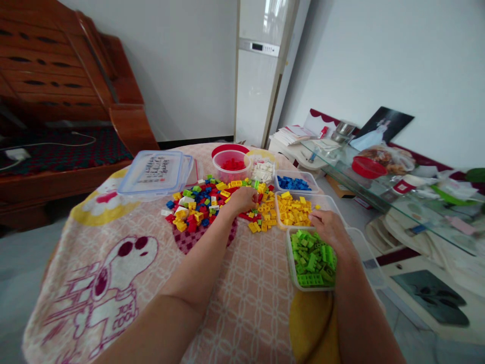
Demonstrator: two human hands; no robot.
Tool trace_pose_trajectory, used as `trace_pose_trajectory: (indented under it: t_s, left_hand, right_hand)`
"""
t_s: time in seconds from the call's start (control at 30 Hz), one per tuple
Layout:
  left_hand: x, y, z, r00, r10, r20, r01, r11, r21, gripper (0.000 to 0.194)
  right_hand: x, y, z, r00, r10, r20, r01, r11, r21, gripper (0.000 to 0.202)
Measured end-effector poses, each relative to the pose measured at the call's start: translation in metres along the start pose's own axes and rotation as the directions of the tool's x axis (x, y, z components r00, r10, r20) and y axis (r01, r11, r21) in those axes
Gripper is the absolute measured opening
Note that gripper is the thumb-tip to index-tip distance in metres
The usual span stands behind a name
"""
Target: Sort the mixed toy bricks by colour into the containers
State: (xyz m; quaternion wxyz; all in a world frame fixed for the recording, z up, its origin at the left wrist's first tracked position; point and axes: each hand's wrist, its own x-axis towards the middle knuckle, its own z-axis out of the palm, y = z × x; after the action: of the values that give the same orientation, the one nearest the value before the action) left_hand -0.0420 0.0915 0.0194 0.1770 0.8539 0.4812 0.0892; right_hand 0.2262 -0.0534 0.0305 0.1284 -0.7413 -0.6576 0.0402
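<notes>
My left hand (245, 199) reaches into a mixed pile of toy building bricks (197, 205). Its fingers are curled down at the right side of the pile, and whatever they grip is hidden. Loose yellow bricks (268, 215) lie just right of that hand. My right hand (326, 223) is at the right edge of a clear container (279, 218) of yellow bricks (293, 210), fingers drawn together. A small yellow brick (317, 207) shows just above its fingertips; I cannot tell whether they touch it. Under the right wrist stands a container of green bricks (310, 258).
Behind are a tub of red bricks (232, 166), a heap of white bricks (262, 171) and a container of blue bricks (292, 183). Clear lids (151, 172) lie at the left. A patterned cloth (250, 298) covers the table. A cluttered glass table (397, 197) stands right.
</notes>
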Motion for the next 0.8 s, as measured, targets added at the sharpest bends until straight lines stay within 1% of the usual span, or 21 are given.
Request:
trace_pose_trajectory:
  t_s: [0.23,0.3,0.37,0.5,0.63,0.7,0.8]
  left_hand:
    - [-0.007,0.002,-0.016,0.996,0.005,-0.089,-0.024,0.977,-0.211,0.017]
    - [-0.007,0.006,-0.018,0.994,0.032,-0.1,-0.061,0.952,-0.3,0.016]
    - [-0.007,0.014,-0.017,0.99,0.089,-0.107,-0.124,0.915,-0.385,0.016]
    - [-0.011,0.041,-0.011,0.962,0.243,-0.12,-0.271,0.837,-0.476,0.013]
    - [-0.021,0.076,0.005,0.912,0.398,-0.101,-0.39,0.764,-0.514,0.011]
    - [-0.026,0.091,0.015,0.875,0.477,-0.081,-0.445,0.728,-0.521,0.013]
    - [-0.031,0.102,0.022,0.835,0.546,-0.059,-0.489,0.69,-0.534,0.015]
  right_hand:
    - [0.0,0.0,0.0,1.0,-0.012,-0.012,0.012,1.0,-0.027,0.034]
    - [0.0,0.0,0.0,1.0,-0.013,-0.009,0.013,1.0,-0.026,0.034]
    - [0.0,0.0,0.0,1.0,-0.011,0.001,0.011,1.0,-0.021,0.034]
    - [0.0,0.0,-0.001,1.0,-0.004,0.014,0.004,1.0,-0.004,0.035]
    - [0.002,0.002,-0.001,1.0,-0.006,0.029,0.007,1.0,-0.012,0.034]
    - [0.003,0.003,0.0,0.999,-0.016,0.028,0.016,1.0,-0.017,0.034]
    - [0.004,0.005,0.002,1.0,-0.02,0.016,0.02,1.0,0.0,0.033]
